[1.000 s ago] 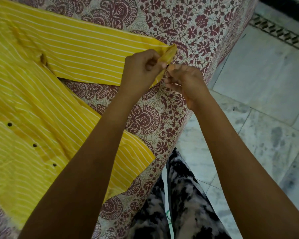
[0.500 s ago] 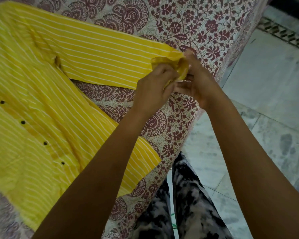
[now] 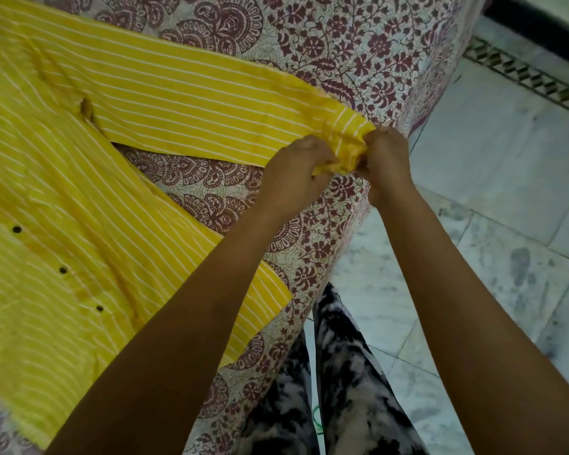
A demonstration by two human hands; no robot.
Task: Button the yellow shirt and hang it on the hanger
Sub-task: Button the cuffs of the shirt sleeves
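A: Shirt (image 3: 79,192)?
B: Flat on bed (image 3: 342,44). Sleeve (image 3: 194,103) runs left to right, cuff (image 3: 345,133) at bed edge.
A: Hands?
B: Left hand (image 3: 296,172) and right hand (image 3: 386,159) both pinch cuff. It was bunched before; its striped face shows now.

- The yellow shirt (image 3: 79,192) is thin, matt woven cloth with fine white stripes.
- Its small dark buttons (image 3: 63,270) look hard and smooth.
- The bedspread (image 3: 342,44) is matt printed cloth.
- The floor (image 3: 490,159) on the right is smooth stone tile with a dull sheen.
- The trousers (image 3: 358,389) are soft, matt, blotch-printed cloth.
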